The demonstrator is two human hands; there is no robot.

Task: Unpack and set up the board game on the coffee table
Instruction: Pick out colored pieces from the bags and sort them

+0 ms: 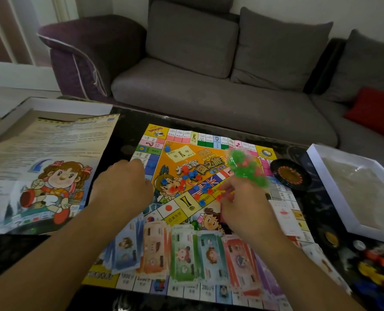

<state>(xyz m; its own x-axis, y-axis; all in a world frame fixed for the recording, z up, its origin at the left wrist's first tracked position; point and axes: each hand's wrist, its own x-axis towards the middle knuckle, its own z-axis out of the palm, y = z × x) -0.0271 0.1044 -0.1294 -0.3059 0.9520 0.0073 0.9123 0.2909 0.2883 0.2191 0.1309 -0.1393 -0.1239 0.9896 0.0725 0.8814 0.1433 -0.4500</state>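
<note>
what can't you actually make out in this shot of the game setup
Head view, the only one:
- Clear bag of green and red plastic pieces in the right hand: motion-blurred, so no count or shape.
- Left hand: knuckles face the camera, so whether it holds anything is hidden.
- Colourful paper game board: the near rows lie under fanned paper banknotes.
- Bright plastic tokens at the lower right: blurred and cut by the frame edge.
- Printed rules sheet: text too small.
</note>
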